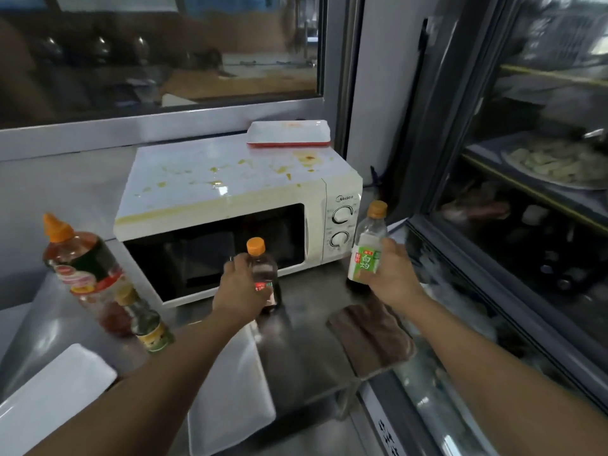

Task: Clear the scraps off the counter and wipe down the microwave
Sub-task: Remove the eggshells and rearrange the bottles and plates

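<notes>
A red-rimmed tray (289, 133) sits beneath a window (158, 47), two sauce bottles (82, 268) stand at left, and a glass-fronted food cabinet (539, 179) lines the right.

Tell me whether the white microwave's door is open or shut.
Shut. The white microwave's dark glass door sits flush with the front, level with the control panel with two round dials.

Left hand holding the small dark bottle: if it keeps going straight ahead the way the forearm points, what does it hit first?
Most likely the dark glass door of the white microwave, directly behind the left hand and its small orange-capped dark bottle. The gap between them is unclear from this view.
</notes>
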Motion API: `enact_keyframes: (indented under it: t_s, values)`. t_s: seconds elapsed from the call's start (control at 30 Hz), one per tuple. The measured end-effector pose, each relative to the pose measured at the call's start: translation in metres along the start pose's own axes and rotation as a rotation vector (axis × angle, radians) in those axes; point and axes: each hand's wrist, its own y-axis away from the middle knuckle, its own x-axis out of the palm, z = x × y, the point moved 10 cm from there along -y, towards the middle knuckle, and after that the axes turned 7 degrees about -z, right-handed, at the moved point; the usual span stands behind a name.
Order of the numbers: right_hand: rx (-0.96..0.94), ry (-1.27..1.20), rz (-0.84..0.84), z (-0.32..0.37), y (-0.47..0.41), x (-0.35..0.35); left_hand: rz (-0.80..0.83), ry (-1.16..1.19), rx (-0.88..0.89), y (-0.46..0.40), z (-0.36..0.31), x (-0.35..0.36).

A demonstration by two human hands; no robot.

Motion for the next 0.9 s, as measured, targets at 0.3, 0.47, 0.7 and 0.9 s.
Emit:
enact_keyframes:
  t_s: [0.3, 0.47, 0.7, 0.9]
  values:
    - [0.093, -0.126, -0.047, -0.058, -0.068, 0.028, -0.124, 0.063, -0.145, -0.024, 0.023, 0.034]
    - [0.042, -0.295, 0.006, -0.064, -0.083, 0.050, -0.126, 0.132, -0.216, -0.033, 0.039, 0.046]
    - [0.048, -0.413, 0.011, -0.072, -0.090, 0.062, -0.186, 0.234, -0.296, -0.040, 0.053, 0.045]
    - [0.013, -0.393, -0.008, -0.066, -0.091, 0.063, -0.130, 0.256, -0.282, -0.047, 0.058, 0.047]
